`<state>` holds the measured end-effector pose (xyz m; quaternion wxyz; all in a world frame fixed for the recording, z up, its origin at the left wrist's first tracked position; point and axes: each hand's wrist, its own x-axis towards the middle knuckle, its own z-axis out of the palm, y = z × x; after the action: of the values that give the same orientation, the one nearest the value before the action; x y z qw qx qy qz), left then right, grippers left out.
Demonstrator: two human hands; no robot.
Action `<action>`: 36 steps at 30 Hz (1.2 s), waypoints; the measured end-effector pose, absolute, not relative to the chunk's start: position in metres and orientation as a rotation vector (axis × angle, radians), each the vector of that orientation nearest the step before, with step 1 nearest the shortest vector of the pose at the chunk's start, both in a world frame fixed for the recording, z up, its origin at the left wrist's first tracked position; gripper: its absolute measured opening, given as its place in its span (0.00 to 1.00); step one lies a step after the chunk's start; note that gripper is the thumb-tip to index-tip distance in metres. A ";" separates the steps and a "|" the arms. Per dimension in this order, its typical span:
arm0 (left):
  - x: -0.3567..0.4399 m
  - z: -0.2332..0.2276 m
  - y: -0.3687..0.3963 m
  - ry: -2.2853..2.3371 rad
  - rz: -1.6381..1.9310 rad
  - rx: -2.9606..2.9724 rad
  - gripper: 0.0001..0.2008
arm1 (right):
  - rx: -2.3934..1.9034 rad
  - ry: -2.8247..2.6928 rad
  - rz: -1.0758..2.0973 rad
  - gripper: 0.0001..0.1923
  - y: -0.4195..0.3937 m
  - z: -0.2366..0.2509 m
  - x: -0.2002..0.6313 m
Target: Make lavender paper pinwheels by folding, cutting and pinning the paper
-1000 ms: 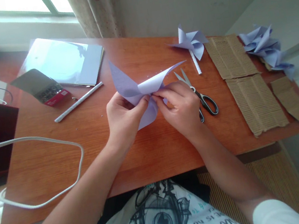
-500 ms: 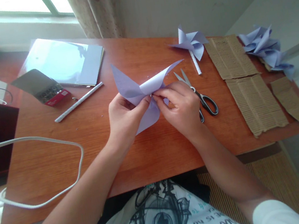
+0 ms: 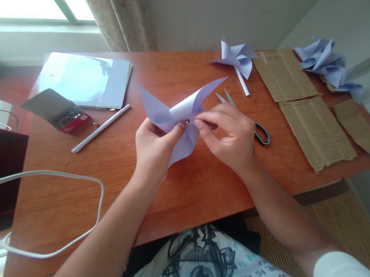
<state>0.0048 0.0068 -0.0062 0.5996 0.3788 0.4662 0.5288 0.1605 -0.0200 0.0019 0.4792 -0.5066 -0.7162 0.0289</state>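
Observation:
Above the middle of the wooden table [image 3: 75,198] I hold a lilac paper pinwheel head [image 3: 175,112]. My left hand [image 3: 153,150] pinches its centre from below, thumb over the folded tips. The fingertips of my right hand [image 3: 232,138] press at the same centre from the right; a small pin seems to sit there, too small to be sure. Black-handled scissors [image 3: 259,131] lie just behind my right hand, partly hidden by it.
A finished pinwheel on a stick [image 3: 237,57] lies at the back. Corrugated cardboard strips [image 3: 315,129] and more lilac pinwheels [image 3: 325,62] are at the right. A rolled paper stick [image 3: 101,128], a pin box [image 3: 69,119], a paper stack [image 3: 87,79] and a white cable [image 3: 53,173] lie left.
My right hand has shifted a little to the right and its fingers have loosened at the pinwheel's centre. The view has tilted slightly down.

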 end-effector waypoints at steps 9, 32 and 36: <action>-0.004 0.000 0.009 0.998 1.013 0.706 0.16 | -1.297 -1.220 0.711 0.12 -0.004 -0.006 0.181; -0.059 0.026 0.040 0.872 1.443 0.583 0.11 | -1.434 -1.601 0.610 0.11 -0.001 -0.022 0.162; -0.088 0.030 0.053 0.837 1.556 0.467 0.10 | -1.390 -2.124 0.399 0.14 0.007 -0.015 0.119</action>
<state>-0.0883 0.0534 0.0299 0.6106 0.2025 0.3626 0.6743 0.1186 0.0071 -0.0153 0.2821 -0.5189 -0.7931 0.1489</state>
